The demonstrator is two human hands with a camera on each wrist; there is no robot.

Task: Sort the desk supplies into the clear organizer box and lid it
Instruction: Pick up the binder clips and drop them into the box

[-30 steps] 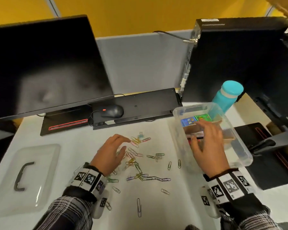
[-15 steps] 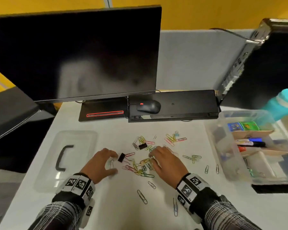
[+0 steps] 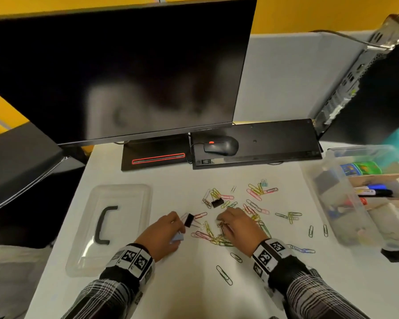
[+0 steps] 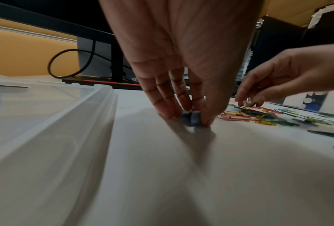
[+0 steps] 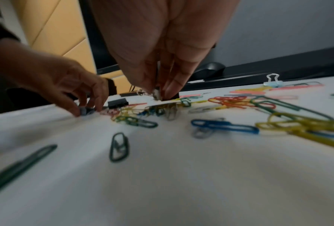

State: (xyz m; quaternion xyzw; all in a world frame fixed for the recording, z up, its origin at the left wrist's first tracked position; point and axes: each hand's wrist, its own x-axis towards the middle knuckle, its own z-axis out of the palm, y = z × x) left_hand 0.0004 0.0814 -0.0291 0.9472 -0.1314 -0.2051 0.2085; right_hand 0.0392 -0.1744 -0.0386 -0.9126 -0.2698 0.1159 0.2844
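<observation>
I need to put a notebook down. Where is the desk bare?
Bare: the near desk edge between the sleeves, and the strip between lid and left hand. Crowded: paper clips from the hands to the box.

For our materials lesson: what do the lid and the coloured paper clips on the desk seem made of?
Lid: clear, glossy plastic, probably; the desk shows through it. Its handle looks matte black plastic.
Paper clips: bent wire, seemingly colour-coated, given their bright colours.
</observation>
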